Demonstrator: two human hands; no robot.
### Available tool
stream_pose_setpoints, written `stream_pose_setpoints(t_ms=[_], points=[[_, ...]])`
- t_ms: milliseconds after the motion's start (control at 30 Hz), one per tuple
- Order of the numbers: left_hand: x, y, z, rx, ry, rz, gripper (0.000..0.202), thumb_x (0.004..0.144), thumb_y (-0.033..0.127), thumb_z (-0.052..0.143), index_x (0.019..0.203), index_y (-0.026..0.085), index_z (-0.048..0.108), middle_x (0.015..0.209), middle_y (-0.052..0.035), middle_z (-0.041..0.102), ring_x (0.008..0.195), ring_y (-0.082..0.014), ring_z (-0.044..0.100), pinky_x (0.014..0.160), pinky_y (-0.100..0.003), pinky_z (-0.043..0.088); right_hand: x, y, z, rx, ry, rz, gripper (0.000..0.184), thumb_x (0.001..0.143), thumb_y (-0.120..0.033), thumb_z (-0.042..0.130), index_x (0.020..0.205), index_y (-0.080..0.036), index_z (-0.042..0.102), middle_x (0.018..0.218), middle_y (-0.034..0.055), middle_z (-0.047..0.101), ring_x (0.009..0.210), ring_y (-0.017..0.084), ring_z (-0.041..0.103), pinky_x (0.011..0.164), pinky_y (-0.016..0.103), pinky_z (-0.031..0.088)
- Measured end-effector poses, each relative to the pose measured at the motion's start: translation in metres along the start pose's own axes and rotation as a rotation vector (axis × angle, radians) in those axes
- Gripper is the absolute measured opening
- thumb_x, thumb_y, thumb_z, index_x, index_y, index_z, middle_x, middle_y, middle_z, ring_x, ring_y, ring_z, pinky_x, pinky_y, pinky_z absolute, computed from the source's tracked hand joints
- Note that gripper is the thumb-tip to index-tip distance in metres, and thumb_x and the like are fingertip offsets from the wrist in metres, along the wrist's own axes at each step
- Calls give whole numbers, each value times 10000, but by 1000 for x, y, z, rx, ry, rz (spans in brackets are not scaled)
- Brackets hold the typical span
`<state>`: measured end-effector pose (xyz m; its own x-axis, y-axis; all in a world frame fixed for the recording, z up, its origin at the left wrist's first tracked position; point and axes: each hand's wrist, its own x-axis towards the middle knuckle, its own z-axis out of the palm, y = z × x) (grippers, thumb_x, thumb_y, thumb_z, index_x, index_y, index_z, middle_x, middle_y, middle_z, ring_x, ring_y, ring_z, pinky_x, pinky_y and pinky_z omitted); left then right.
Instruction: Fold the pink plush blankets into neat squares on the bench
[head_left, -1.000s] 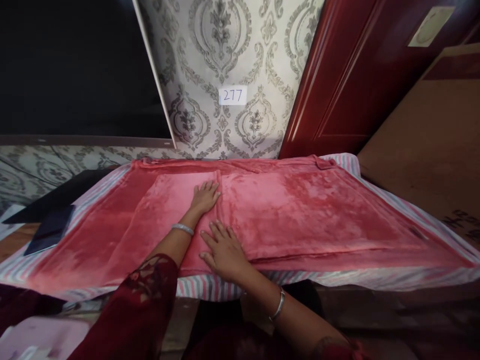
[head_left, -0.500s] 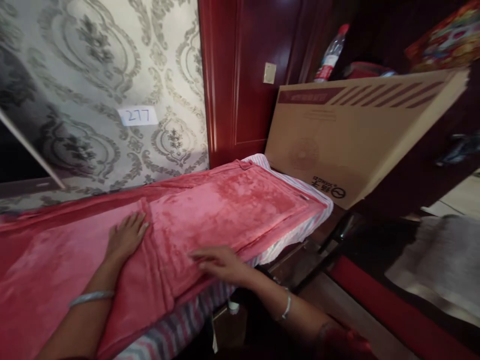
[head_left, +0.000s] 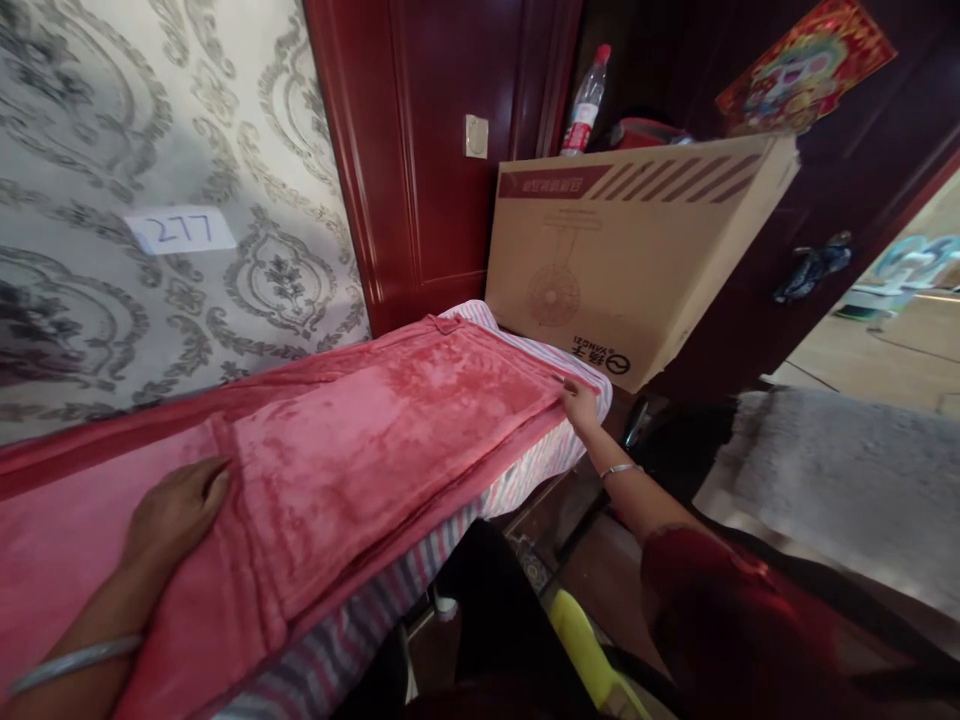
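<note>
A red plush blanket (head_left: 390, 420) lies spread and partly folded over a striped sheet (head_left: 517, 480) on a table. My left hand (head_left: 176, 515) rests flat on the blanket at the lower left, beside a fold edge, fingers stretched out. My right hand (head_left: 579, 402) has reached to the blanket's far right corner and its fingers are pinched on that corner, close to the cardboard box. Both wrists carry silver bangles.
A large cardboard box (head_left: 630, 255) leans against the dark red door (head_left: 442, 150) just past the table's right end, with a plastic bottle (head_left: 585, 100) behind it. Patterned wallpaper with a "277" label (head_left: 180, 230) backs the table. A grey rug (head_left: 847, 480) lies on the floor at right.
The view has swung to the right. My right hand slid along the blanket's front edge from the middle to the far right corner and closed on it. My left hand stayed flat on the blanket.
</note>
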<state>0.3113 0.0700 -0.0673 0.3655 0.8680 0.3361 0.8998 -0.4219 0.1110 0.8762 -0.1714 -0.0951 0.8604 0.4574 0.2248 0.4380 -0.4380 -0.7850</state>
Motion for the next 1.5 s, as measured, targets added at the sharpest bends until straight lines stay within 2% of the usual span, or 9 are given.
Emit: stream_pose_setpoints(t_ms=[167,267,400,533,700,867,1000,1300,1500], points=[[10,6,-8,95,-107,27,610,864,481,209,1126,215,691,1241,-115,719,1191,-295,645,1059,-416,487,32,5,4,-174,-107,-15,427,860,-186,517,1226,-112,725,1204,168,724,1123,230,670,955,290,468],[11,30,-7,80,-89,150,663,878,509,254,1232,134,670,1373,-161,643,1304,-315,577,1138,-441,418,47,3,11,-259,-172,-33,327,872,-221,596,1143,-136,758,1178,161,733,1081,225,682,904,266,465],[-3,76,12,-9,-215,384,673,903,507,350,1435,152,559,1541,-130,495,1467,-288,405,1230,-453,285,56,5,18,-340,-212,-54,279,855,-198,653,1097,-106,760,1132,189,737,1056,248,683,877,269,464],[-23,103,36,19,-287,472,628,940,503,392,1505,250,496,1624,-96,368,1528,-319,272,1227,-554,241,54,16,23,-356,-188,-82,394,928,-227,583,1282,-80,671,1274,216,677,1153,256,648,937,286,458],[-32,100,48,85,-248,498,607,970,505,390,1525,272,465,1645,-84,320,1540,-316,239,1225,-556,235,50,32,26,-335,-190,-75,493,948,-248,560,1406,-70,580,1358,226,630,1233,284,615,1018,331,441],[-30,93,53,66,-196,534,618,984,561,368,1523,276,466,1631,-103,355,1527,-333,271,1201,-577,271,58,35,19,-268,-231,-71,475,958,-334,555,1373,-113,623,1366,183,640,1213,282,636,1008,335,471],[-32,89,56,31,-169,581,637,991,584,361,1553,288,408,1635,-108,346,1522,-338,282,1192,-589,276,63,35,14,-234,-259,-83,593,868,-340,682,1421,-146,591,1383,153,635,1225,294,629,1005,339,486],[-36,89,60,-32,-204,512,674,982,626,352,1556,278,402,1656,-133,287,1534,-377,228,1196,-656,197,65,42,25,-211,-213,18,545,836,-307,647,1359,-152,649,1105,156,750,1011,310,699,855,374,526],[-38,83,60,-89,-87,535,679,981,580,409,1580,268,345,1656,-134,274,1529,-340,260,1211,-601,234,67,35,17,-141,-302,24,609,789,-295,695,1385,-188,620,951,76,755,826,247,687,742,328,534]])
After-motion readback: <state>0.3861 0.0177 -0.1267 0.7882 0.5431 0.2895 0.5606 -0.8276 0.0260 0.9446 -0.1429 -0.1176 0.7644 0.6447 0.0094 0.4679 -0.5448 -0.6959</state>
